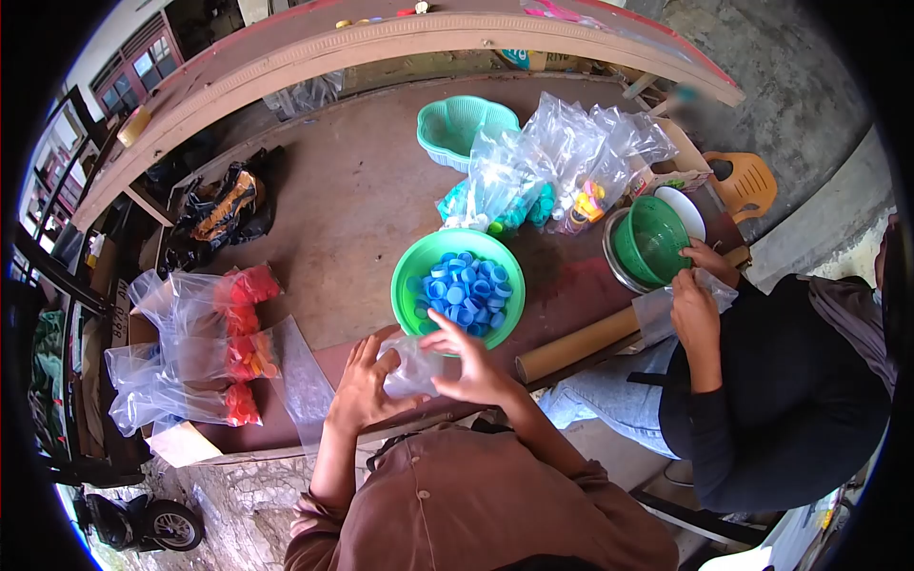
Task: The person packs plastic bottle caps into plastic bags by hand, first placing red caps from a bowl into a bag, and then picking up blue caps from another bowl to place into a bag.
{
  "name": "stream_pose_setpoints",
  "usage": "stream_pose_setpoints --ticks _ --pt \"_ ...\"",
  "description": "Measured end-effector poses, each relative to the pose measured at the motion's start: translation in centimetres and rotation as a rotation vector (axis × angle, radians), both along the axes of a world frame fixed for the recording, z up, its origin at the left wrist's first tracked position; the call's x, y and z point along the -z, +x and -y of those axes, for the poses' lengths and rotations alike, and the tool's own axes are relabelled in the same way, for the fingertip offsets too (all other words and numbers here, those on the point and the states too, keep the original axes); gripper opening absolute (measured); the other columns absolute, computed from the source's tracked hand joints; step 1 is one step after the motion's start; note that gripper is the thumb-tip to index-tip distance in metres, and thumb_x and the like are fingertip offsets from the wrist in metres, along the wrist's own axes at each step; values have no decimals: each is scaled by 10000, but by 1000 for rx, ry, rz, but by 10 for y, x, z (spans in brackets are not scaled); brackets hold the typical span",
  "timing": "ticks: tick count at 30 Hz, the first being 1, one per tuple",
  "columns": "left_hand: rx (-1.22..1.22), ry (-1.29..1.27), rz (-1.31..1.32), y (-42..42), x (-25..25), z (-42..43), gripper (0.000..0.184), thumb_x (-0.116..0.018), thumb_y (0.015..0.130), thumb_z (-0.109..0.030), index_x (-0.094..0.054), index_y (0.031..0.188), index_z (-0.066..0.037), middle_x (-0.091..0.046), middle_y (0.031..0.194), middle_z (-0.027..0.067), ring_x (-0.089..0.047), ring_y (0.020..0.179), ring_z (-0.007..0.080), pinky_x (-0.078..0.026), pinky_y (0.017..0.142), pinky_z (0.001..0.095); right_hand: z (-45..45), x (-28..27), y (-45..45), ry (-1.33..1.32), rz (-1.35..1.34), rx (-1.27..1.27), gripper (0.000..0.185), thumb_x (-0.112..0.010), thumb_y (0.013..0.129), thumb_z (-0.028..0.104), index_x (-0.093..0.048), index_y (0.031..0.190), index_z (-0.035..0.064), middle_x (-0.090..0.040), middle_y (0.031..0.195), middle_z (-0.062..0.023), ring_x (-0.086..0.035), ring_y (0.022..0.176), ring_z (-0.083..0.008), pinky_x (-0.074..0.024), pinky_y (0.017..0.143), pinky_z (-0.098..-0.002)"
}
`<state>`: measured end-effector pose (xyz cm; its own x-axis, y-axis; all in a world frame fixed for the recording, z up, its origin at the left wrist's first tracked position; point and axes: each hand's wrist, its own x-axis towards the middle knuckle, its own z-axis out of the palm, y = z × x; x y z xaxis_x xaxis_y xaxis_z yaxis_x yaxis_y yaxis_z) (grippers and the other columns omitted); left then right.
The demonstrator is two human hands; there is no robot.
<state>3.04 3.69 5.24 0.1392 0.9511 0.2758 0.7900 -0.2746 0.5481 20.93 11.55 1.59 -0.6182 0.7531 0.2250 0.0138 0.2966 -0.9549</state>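
Evidently, bags of red pieces (249, 354) lie filled; blue caps (457, 293) sit loose in the green bowl (404, 285). Beside it, between left hand (360, 388) and right hand (476, 369), fingers spread, a clear bag (411, 369) looks unfilled; whether either pinches it, I cannot tell.

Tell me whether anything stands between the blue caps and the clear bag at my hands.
The near wall of the green bowl separates the blue caps from the clear bag; in view, your right hand partly overlaps it.

Likely workshop: worktable (333, 209), bowl (403, 285) of blue caps (462, 290), bagged red pieces (248, 352)
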Motion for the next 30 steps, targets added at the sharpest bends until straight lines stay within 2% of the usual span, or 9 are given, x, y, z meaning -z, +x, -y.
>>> stream_pose_setpoints --ticks 1,5,10,17,19,23,27,28,30 --pt "-4 4 -6 0 -1 1 495 -798 505 -309 -517 725 33 -446 1180 227 -456 1080 398 -396 876 453 -6 5 8 -223 -89 -2 714 -666 662 31 -320 1286 39 -520 1032 -189 -540 936 -327 -438 795 -337" --pt "-120 55 189 -3 0 9 564 -845 418 -259 -475 720 42 -474 1144 263 -489 1051 401 -442 837 422 -63 79 59 483 480 896 486 -643 743 227 -458 1137 11 -548 965 -204 -567 855 -320 -474 727 -361" --pt "-307 27 152 1 12 23 797 -847 420 -291 -449 1034 26 -509 1145 193 -544 941 343 -462 746 388 -92 94 69 -220 419 585 356 -584 744 279 -565 930 -25 -608 827 -229 -598 792 -356 -456 678 -408" --pt "-428 123 156 5 19 37 727 -814 434 -145 -423 1027 12 -517 1132 165 -549 772 305 -466 679 354 -119 116 110 -39 436 597 315 -572 738 271 -580 830 -29 -590 770 -243 -578 781 -390 -444 670 -433" --pt "-443 93 174 6 20 40 725 -808 439 -142 -412 1027 8 -514 1138 165 -552 797 312 -463 688 356 -125 108 137 31 510 591 249 -552 768 195 -592 869 -30 -616 720 -115 -587 669 -179 -441 609 -331" --pt "-446 108 158 7 22 42 678 -801 452 -167 -361 942 -6 -494 1167 186 -533 934 350 -442 749 380 -140 117 187 -272 324 598 235 -532 793 169 -589 890 -37 -596 721 -56 -568 630 -118 -463 570 -278" --pt "-416 166 208 6 32 39 682 -798 456 -175 -368 959 -9 -492 1167 179 -526 938 352 -438 761 374 -159 123 213 -121 352 821 252 -551 809 198 -589 898 -35 -597 718 -63 -568 618 -124 -475 556 -280" --pt "-377 179 158 5 32 39 846 -797 471 -169 -264 1113 -29 -487 1162 196 -517 886 346 -439 746 382 -161 115 215 -138 334 873 304 -601 756 239 -594 937 -5 -613 869 -182 -572 843 -334 -428 757 -384" --pt "-357 148 131 7 27 39 910 -795 482 -164 -235 1186 -19 -469 1166 222 -513 894 346 -436 770 391 -151 92 203 183 522 1093 292 -607 745 218 -589 966 27 -594 921 -163 -549 892 -331 -413 792 -395"
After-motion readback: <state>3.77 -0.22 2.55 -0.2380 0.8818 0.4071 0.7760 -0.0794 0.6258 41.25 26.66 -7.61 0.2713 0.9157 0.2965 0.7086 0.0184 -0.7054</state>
